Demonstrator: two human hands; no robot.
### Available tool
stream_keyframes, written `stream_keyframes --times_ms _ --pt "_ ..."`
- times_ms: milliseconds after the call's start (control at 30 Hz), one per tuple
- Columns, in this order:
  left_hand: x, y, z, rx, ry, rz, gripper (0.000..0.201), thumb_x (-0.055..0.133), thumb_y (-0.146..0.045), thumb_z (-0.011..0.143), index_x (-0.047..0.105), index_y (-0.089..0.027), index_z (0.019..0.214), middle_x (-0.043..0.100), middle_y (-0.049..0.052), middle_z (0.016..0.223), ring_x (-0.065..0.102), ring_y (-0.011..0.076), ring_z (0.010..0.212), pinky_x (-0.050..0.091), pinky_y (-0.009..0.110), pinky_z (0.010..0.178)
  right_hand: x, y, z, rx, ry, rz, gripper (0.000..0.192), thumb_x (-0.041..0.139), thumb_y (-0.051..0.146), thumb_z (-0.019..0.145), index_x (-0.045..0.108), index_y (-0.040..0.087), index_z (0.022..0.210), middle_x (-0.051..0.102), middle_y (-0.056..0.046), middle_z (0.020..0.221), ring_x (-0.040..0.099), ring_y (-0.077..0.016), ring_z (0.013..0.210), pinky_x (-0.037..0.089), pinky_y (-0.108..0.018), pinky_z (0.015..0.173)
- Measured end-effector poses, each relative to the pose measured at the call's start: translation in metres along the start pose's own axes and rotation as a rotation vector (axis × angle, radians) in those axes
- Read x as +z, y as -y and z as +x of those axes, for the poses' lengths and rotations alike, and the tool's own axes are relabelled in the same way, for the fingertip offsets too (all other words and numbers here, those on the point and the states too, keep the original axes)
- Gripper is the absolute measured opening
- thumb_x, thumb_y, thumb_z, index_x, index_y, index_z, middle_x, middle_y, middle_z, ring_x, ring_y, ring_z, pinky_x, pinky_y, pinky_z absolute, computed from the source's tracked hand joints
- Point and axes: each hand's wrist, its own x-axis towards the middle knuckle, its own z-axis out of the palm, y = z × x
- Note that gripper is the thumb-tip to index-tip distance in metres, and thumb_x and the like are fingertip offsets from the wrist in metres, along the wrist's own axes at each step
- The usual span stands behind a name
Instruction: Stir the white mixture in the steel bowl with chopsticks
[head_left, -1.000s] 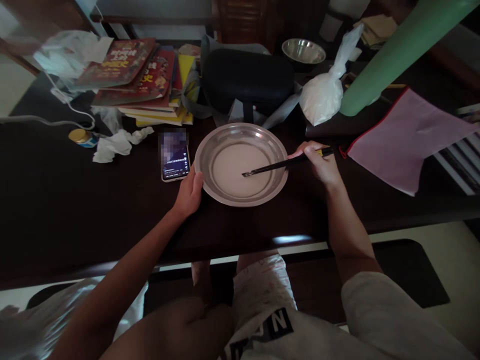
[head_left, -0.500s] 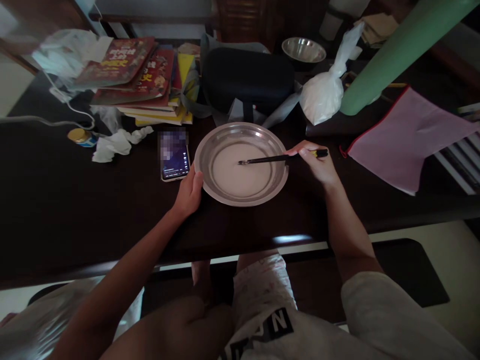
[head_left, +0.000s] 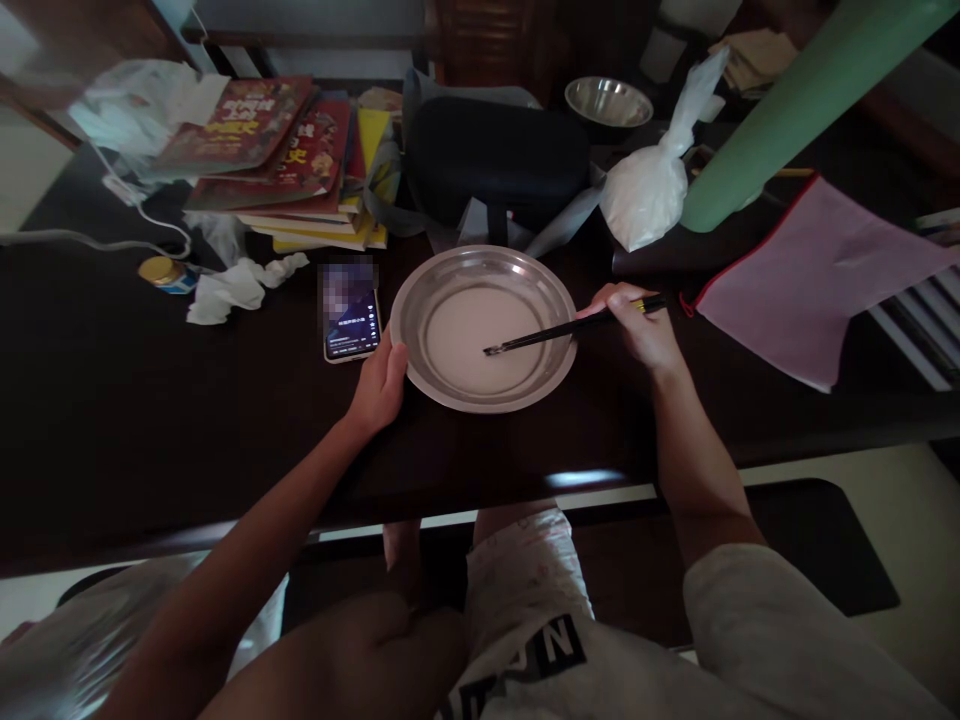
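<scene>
A wide steel bowl [head_left: 411, 362] stands on the dark table, holding a cloudy whitish liquid [head_left: 459, 330]. My left hand [head_left: 379, 385] grips its left rim, thumb over the edge and fingers hidden beneath. In my right hand [head_left: 637, 325] is a pair of black chopsticks [head_left: 551, 332] with gold bands near the top. They slant down to the left across the bowl's right rim, tips in the liquid near its middle. Just left of the bowl lies a phone [head_left: 351, 310] with its screen lit.
Crumpled tissue [head_left: 234, 288] and a small gold-lidded jar [head_left: 165, 273] lie farther left, below stacked books [head_left: 255, 150]. Behind the bowl sits a black case [head_left: 499, 150]. A knotted bag of white powder [head_left: 645, 195], a green cylinder [head_left: 780, 120] and a pink pouch [head_left: 810, 280] stand rightward.
The chopstick tips have shifted slightly toward me and to the right within the liquid. My right hand has moved a little right; my left hand stays on the rim.
</scene>
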Motion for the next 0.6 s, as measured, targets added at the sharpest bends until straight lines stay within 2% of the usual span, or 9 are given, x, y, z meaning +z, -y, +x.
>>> stream_keyframes --times_ms 100,267,333,433,600 --pt "0.0002 0.0004 0.0001 0.005 -0.002 -0.004 0.070 0.025 -0.066 0.103 0.049 -0.018 0.148 0.060 0.015 0.145 0.050 0.0294 0.142 0.038 0.048 0.120 0.0005 -0.0001 0.0003 -0.001 0.051 -0.030 0.033 0.064 0.059 0.087 0.078 0.029 0.082 0.078 0.000 0.082 0.074 -0.0208 0.087 0.059 -0.040 0.088" --pt "0.0002 0.0001 0.0001 -0.005 0.005 0.009 0.071 0.024 -0.067 0.103 0.049 -0.017 0.147 0.058 0.016 0.146 0.051 0.0304 0.141 0.039 0.050 0.119 -0.0001 -0.0021 0.0004 -0.001 -0.068 0.005 0.035 0.061 0.058 0.090 0.077 0.029 0.078 0.075 0.001 0.072 0.074 -0.0200 0.078 0.060 -0.040 0.083" --pt "0.0001 0.0000 0.0002 -0.009 0.006 0.011 0.072 0.024 -0.067 0.103 0.050 -0.016 0.147 0.058 0.017 0.146 0.051 0.0307 0.141 0.039 0.050 0.119 0.0004 -0.0031 0.0003 -0.013 -0.015 0.022 0.034 0.062 0.057 0.090 0.077 0.029 0.078 0.076 0.001 0.074 0.074 -0.0193 0.077 0.059 -0.039 0.081" --pt "0.0002 -0.0001 0.0003 -0.001 0.002 0.012 0.072 0.023 -0.066 0.103 0.050 -0.016 0.146 0.058 0.017 0.146 0.050 0.0310 0.141 0.040 0.049 0.119 0.0010 -0.0029 0.0003 -0.020 0.046 -0.005 0.030 0.065 0.055 0.088 0.079 0.028 0.083 0.078 0.000 0.081 0.075 -0.0199 0.086 0.059 -0.039 0.085" --pt "-0.0001 -0.0001 0.0001 -0.011 0.002 0.010 0.072 0.024 -0.066 0.103 0.049 -0.017 0.147 0.057 0.017 0.147 0.052 0.0307 0.140 0.040 0.049 0.119 -0.0003 -0.0012 0.0003 -0.009 -0.065 0.018 0.032 0.063 0.056 0.090 0.077 0.029 0.079 0.077 0.002 0.074 0.075 -0.0195 0.078 0.060 -0.039 0.083"
